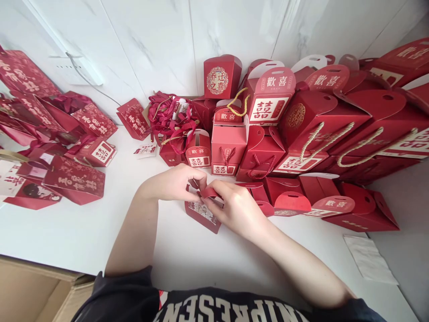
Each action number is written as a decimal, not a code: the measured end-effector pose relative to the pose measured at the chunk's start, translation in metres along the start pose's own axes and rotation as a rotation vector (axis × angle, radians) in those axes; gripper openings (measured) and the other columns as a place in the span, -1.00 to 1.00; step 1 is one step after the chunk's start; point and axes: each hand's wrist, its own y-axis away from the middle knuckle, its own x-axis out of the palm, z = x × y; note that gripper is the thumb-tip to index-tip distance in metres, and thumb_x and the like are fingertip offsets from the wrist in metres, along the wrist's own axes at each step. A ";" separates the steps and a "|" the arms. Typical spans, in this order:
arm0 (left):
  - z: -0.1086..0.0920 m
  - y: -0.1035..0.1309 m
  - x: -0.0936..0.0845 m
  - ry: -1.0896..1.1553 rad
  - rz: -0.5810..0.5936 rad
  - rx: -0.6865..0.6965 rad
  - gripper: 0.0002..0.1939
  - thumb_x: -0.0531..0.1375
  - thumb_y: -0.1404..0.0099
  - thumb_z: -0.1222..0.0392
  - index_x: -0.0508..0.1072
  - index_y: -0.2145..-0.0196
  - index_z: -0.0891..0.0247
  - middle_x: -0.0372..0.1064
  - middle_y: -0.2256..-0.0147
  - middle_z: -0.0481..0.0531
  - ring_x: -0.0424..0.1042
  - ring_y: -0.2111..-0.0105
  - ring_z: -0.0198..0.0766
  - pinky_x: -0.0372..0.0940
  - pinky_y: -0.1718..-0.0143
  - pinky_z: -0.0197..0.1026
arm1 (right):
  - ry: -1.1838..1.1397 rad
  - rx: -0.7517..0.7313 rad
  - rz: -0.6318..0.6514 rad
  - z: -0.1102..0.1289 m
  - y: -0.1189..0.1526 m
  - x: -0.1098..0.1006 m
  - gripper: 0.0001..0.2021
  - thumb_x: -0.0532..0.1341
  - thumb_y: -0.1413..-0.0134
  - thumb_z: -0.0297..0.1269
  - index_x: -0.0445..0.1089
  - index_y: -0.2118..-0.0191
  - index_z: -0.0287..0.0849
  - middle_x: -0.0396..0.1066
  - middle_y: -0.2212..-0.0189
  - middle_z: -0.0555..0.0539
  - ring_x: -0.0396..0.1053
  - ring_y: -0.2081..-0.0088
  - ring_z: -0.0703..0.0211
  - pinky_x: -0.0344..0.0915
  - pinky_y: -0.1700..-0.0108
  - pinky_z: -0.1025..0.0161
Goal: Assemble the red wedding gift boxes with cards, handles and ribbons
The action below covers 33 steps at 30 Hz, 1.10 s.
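A small red gift box with a pale printed pattern stands on the white table in front of me. My left hand is at its upper left, thumb and fingers closed near the top edge. From the right, my right hand pinches a red flap at the top of the same box. The fingers of both hands nearly meet and cover most of the box's upper part, so what exactly lies between the left fingertips is hard to see.
Red gift boxes with rope handles are stacked along the wall at right. A heap of dark red ribbons lies behind my hands. More red boxes stand at left, a paper napkin lies at right, and a cardboard box is below the table edge.
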 end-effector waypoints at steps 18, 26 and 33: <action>0.008 0.001 -0.006 0.003 0.084 0.028 -0.84 0.34 -0.16 0.12 0.60 0.37 0.27 0.54 0.40 0.01 0.47 0.38 -0.30 0.29 0.34 -0.36 | -0.124 -0.101 0.161 -0.008 -0.002 -0.044 -0.74 -0.01 -0.39 -0.29 0.41 0.05 -0.11 0.48 0.17 -0.09 0.44 0.16 0.13 0.30 0.08 0.23; 0.013 -0.001 -0.007 0.057 0.116 0.016 -0.80 0.36 -0.14 0.10 0.60 0.39 0.31 0.51 0.40 0.03 0.45 0.37 -0.28 0.26 0.36 -0.33 | -0.012 0.003 0.100 -0.019 -0.004 -0.029 -0.75 0.07 -0.30 -0.40 0.52 0.19 -0.18 0.47 0.30 -0.12 0.43 0.29 0.16 0.32 0.20 0.24; 0.017 -0.003 -0.008 0.085 0.117 0.038 -0.79 0.40 -0.09 0.11 0.57 0.41 0.31 0.48 0.40 0.00 0.43 0.36 -0.30 0.28 0.33 -0.34 | -0.655 0.365 0.131 -0.013 -0.011 -0.010 -0.93 0.17 -0.20 -0.32 0.39 0.28 -0.15 0.52 0.46 0.00 0.55 0.38 0.17 0.47 0.33 0.30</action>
